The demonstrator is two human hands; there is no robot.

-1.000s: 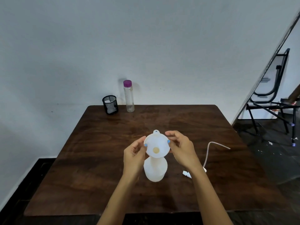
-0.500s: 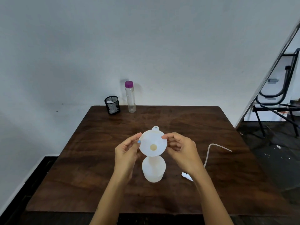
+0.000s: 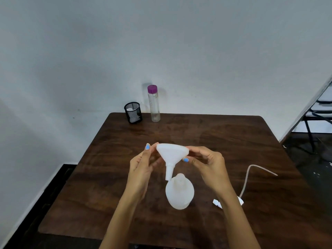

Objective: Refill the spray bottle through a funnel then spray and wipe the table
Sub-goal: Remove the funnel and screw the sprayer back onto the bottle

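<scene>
Holding funnel (image 3: pixel 172 154) above spray bottle (image 3: pixel 179 193), both hands, mid-table (image 3: pixel 233 141)

The funnel (image 3: pixel 172 154) and spray bottle (image 3: pixel 179 194) look like matt, translucent white plastic. The table (image 3: pixel 224 141) is dark, grained wood with a dull sheen. The pen cup (image 3: pixel 133 112) is black mesh.

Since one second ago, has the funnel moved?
Yes. The funnel, held by both hands, has lifted off the bottle neck; its spout now hangs just above and left of it.

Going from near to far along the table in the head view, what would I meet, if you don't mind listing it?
Spray bottle → funnel, held in both hands → clear bottle with the purple cap at the far edge.
</scene>
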